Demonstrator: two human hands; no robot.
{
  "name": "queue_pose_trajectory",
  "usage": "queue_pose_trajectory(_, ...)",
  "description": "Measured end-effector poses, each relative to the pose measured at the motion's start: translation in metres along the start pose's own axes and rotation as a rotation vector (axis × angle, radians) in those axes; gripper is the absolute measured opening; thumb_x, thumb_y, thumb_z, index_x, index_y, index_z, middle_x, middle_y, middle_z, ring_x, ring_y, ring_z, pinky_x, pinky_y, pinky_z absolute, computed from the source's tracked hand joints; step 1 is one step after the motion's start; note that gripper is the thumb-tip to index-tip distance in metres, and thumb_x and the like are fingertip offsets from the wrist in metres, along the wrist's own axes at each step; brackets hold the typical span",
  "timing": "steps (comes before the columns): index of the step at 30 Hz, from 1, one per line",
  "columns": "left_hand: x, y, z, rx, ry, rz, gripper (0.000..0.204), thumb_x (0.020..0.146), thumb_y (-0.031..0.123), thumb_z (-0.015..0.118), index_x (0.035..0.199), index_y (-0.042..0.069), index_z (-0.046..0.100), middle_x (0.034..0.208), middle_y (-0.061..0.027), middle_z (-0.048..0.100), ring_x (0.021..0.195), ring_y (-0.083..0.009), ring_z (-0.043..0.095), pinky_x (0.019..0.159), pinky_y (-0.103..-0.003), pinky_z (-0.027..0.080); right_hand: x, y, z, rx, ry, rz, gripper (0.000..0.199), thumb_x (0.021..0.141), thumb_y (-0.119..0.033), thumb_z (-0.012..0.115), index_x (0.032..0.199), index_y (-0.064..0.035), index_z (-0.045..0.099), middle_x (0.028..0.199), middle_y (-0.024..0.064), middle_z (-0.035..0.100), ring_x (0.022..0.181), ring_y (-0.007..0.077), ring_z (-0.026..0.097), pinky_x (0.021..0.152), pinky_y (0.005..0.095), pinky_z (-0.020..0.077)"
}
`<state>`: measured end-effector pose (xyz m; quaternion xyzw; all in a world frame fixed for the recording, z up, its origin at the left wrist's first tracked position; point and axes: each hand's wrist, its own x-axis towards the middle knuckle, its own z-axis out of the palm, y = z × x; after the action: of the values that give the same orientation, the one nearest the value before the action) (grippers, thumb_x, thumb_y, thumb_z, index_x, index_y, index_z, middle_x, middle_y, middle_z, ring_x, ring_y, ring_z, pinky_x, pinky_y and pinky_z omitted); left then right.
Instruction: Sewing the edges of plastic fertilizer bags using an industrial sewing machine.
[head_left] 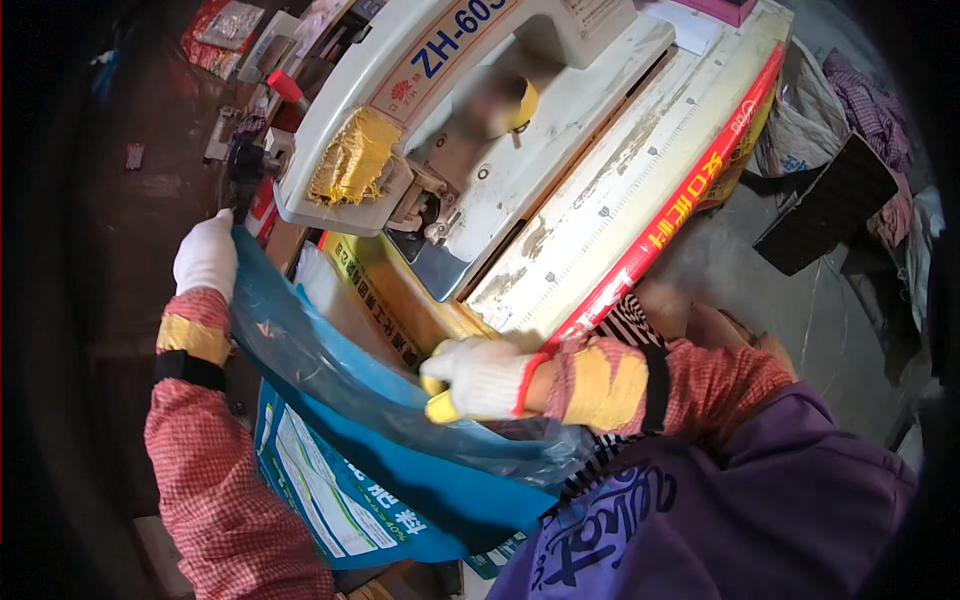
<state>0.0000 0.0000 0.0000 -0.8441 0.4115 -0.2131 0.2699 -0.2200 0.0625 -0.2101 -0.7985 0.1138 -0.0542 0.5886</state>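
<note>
A blue plastic sack (420, 505) with printed panels hangs across my lap, in front of a sewing machine (335, 75). A clear plastic liner (350, 375) shows along its upper edge. My left hand (207, 255), in a white glove, is closed on the sack's upper left corner, beside the machine's head. My right hand (475, 378), in a white glove with yellow fingertips, has its fingers curled at the sack's upper edge, near the corner of the machine table. Its fingertips are partly hidden. The presser foot (437, 228) stands just beyond the sack.
The machine table (585, 235) has a worn white top and a red and yellow printed wrap along its edge. A dark board (828, 205) and bundled cloth (870, 95) lie at right. Small items and a red-capped object (285, 86) sit behind the machine at left.
</note>
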Motion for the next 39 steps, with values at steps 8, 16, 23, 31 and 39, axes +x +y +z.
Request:
queue_pose_trajectory(8,0.049,0.021,0.065,-0.082,0.138,-0.118,0.026,0.088,0.016,0.041,0.102,0.008,0.061,0.109,-0.0183,0.059,0.102,-0.0349,0.056,0.084,-0.042,0.046,0.027,-0.019,0.025,0.238,0.26,0.047,0.029,0.078,-0.021,0.054,0.105,-0.0096,0.059,0.097,0.017,0.062,0.09,0.0347,0.06,0.076,0.0408,0.0473)
queue_pose_trajectory(16,0.047,-0.006,0.044,0.024,0.076,0.044,0.026,0.086,0.011,0.044,0.108,0.007,0.056,0.107,-0.0187,0.059,0.101,-0.0354,0.056,0.085,-0.041,0.046,0.025,0.019,-0.008,0.076,0.161,0.051,0.048,0.077,-0.05,0.06,0.103,-0.0083,0.059,0.084,0.0148,0.063,0.079,0.0322,0.061,0.067,0.0384,0.047)
queue_pose_trajectory(23,0.048,-0.019,0.031,-0.099,0.083,-0.007,0.027,0.084,0.007,0.044,0.108,0.006,0.057,0.106,-0.0208,0.059,0.101,-0.0365,0.056,0.085,-0.041,0.046,0.029,-0.001,-0.002,-0.116,-0.024,-0.033,0.032,0.079,-0.031,0.057,0.09,-0.0012,0.062,0.088,0.0167,0.062,0.084,0.0341,0.06,0.073,0.0406,0.0473)
queue_pose_trajectory(31,0.043,0.046,0.116,-0.448,0.467,-0.004,0.021,0.082,0.019,0.049,0.092,0.007,0.062,0.087,-0.0177,0.064,0.085,-0.0351,0.062,0.073,-0.044,0.049,-0.004,-0.041,0.031,-0.164,0.439,-0.06,0.024,0.076,-0.022,0.057,0.096,-0.0089,0.058,0.082,0.0113,0.063,0.077,0.0294,0.063,0.059,0.0423,0.0484)
queue_pose_trajectory(39,-0.019,0.113,0.201,-0.12,0.529,0.648,0.011,0.078,0.013,0.05,0.088,0.011,0.054,0.069,-0.0081,0.058,0.057,-0.026,0.061,0.047,-0.037,0.047,-0.137,0.058,-0.008,0.222,0.185,0.521,0.024,0.086,-0.026,0.056,0.103,-0.0093,0.06,0.067,0.0117,0.06,0.06,0.0216,0.062,0.054,0.0313,0.0495)
